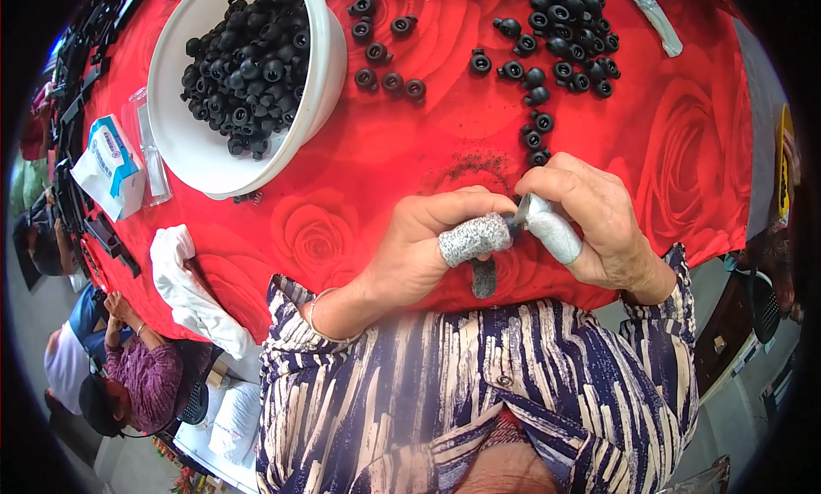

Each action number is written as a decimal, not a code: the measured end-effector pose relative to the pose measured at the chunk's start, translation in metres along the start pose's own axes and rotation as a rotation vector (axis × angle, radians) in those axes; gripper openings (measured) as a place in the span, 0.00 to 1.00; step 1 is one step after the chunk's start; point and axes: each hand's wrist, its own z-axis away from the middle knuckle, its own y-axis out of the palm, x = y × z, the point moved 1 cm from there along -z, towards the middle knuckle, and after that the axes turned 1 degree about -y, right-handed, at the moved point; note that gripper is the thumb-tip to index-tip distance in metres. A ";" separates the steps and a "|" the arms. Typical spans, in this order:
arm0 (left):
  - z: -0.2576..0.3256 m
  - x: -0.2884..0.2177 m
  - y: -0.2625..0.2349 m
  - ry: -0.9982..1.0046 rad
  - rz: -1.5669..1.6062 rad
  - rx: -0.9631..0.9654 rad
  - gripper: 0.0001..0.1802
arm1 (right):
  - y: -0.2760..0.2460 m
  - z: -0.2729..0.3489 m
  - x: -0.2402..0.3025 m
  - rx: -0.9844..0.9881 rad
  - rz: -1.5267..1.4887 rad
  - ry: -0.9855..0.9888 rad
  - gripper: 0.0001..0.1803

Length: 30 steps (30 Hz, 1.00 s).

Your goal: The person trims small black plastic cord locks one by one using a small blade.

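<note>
My left hand [410,242] is closed, pinching a small black rounded part [514,224] between thumb and forefinger. Grey speckled cloth covers [473,240] wrap its fingers; a darker one [484,278] shows below. Opposite it, my right hand [599,220] is closed too, with a pale cover [554,229] on one finger. It grips what looks like a small metal blade [522,209], whose edge meets the black part. Fingers hide most of both pieces. Just beyond my hands, a line of similar black parts [532,141] runs up to a larger pile [575,32].
A white bowl [333,75] full of black parts stands at the far left on the red rose-patterned cloth [410,143]. Dark crumbs [475,165] lie beyond my hands. A tissue pack [111,169] and white cloth [192,293] are left. Another person [150,374] sits at lower left.
</note>
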 end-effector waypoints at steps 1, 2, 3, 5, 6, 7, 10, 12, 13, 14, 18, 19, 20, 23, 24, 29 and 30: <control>0.000 0.001 -0.001 0.004 0.003 0.008 0.13 | 0.000 0.000 -0.001 0.000 0.000 0.001 0.14; -0.001 0.002 -0.001 0.008 0.006 0.016 0.13 | 0.000 0.000 -0.002 0.002 0.000 -0.006 0.13; -0.001 0.002 -0.002 0.007 0.006 0.016 0.13 | -0.001 0.000 -0.002 0.004 0.000 -0.015 0.13; -0.001 0.002 -0.003 0.025 -0.014 0.044 0.13 | -0.001 -0.001 -0.002 0.005 -0.002 -0.028 0.13; 0.000 0.003 -0.002 0.024 -0.015 0.041 0.13 | 0.000 -0.002 -0.003 0.006 -0.004 -0.042 0.12; 0.000 0.004 0.000 0.039 -0.010 0.013 0.13 | 0.001 -0.002 -0.004 0.007 -0.007 -0.044 0.12; 0.003 0.000 -0.004 -0.039 0.101 -0.049 0.13 | 0.000 -0.002 -0.003 0.032 0.045 -0.090 0.12; -0.004 -0.002 -0.009 0.018 0.292 -0.043 0.13 | 0.006 0.000 0.001 0.167 0.163 -0.222 0.12; -0.004 -0.003 -0.005 0.022 0.227 -0.088 0.13 | 0.009 0.004 0.002 0.166 0.158 -0.251 0.13; -0.003 -0.005 -0.001 0.026 0.162 -0.133 0.12 | 0.004 0.003 0.004 0.166 0.162 -0.265 0.13; -0.001 0.000 -0.006 0.093 0.082 -0.093 0.12 | -0.005 0.000 0.002 -0.094 0.065 -0.131 0.15; -0.001 -0.001 -0.005 0.075 0.083 -0.070 0.12 | -0.004 0.000 0.000 -0.095 0.088 -0.111 0.15; -0.001 -0.002 -0.005 0.057 0.084 -0.047 0.11 | -0.003 0.000 0.000 -0.096 0.111 -0.090 0.15; -0.001 -0.001 -0.003 0.079 0.054 0.002 0.11 | -0.001 0.000 -0.002 -0.105 0.084 -0.048 0.15; -0.002 -0.002 -0.002 0.075 0.055 0.005 0.11 | -0.001 0.000 -0.002 -0.099 0.063 -0.024 0.15; -0.002 -0.007 0.002 -0.022 0.066 0.002 0.11 | -0.001 0.000 -0.001 -0.048 0.002 0.001 0.14; -0.002 -0.007 0.002 -0.025 0.066 0.000 0.11 | 0.000 0.000 -0.001 -0.051 0.000 0.002 0.14</control>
